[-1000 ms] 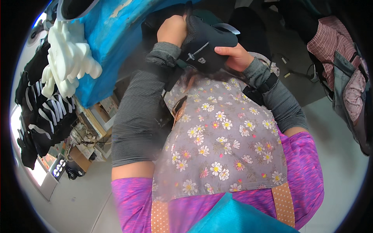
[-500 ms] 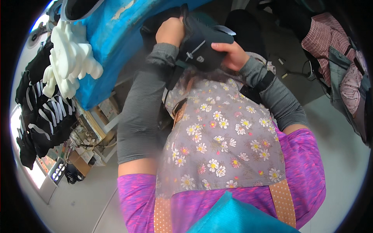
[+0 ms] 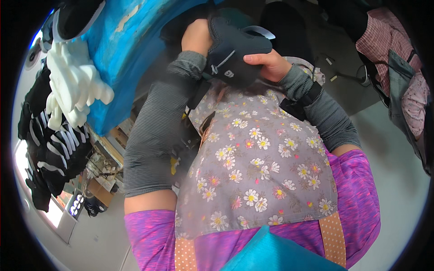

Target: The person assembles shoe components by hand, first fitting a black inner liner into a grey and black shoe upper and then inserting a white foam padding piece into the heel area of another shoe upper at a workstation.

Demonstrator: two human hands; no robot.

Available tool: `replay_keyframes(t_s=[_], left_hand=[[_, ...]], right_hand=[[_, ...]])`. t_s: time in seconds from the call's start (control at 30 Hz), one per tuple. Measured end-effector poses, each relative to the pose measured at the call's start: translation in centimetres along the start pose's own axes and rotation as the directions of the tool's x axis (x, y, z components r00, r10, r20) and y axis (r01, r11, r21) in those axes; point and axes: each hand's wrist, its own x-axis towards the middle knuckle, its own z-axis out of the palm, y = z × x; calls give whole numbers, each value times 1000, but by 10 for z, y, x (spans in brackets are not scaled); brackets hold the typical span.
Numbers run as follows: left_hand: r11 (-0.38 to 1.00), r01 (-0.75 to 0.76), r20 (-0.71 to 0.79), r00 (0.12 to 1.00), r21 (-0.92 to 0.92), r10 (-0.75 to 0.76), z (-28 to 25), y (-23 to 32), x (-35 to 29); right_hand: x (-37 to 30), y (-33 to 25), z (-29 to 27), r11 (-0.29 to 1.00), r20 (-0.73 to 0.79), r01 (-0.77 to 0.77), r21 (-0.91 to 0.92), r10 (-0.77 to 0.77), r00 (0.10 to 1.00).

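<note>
Both hands are on a dark, soft shoe upper point(image 3: 242, 54), held in front of the apron at the top of the view. A light line and a small pale emblem mark its side, and a white strip curls up at its edge. My left hand point(image 3: 197, 38) is closed on the upper's left part, back of the hand showing, fingers hidden behind the fabric. On the other end, my right hand point(image 3: 272, 65) grips with its thumb laid across the near face and its remaining fingers underneath.
Left of my arms, a blue covered surface point(image 3: 115, 63) carries a pile of white foam-like pieces point(image 3: 74, 81). Beyond hang black pieces with white stripes point(image 3: 56, 144). A cardboard box point(image 3: 100, 192) stands low at left. At right sits another person in a checked pink garment point(image 3: 384, 43).
The view has shifted slightly. Held by both hands, the dark upper has turned a little, showing more of its side, and its white strip stands out more. My left elbow has moved outward.
</note>
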Motion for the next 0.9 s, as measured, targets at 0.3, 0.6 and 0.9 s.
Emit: replay_keyframes(t_s=[0.3,0.6,0.9], left_hand=[[996,75,-93,993,38,-71,1,1,-5],[948,314,-68,946,-42,-316,-1,8,-3],[932,234,55,972,-279,-227,18,-12,0]], right_hand=[[-1,-7,6,979,-19,-64,194,69,997],[-3,-10,8,985,-53,-4,175,14,999],[-2,-8,6,989,-76,-12,144,23,997]])
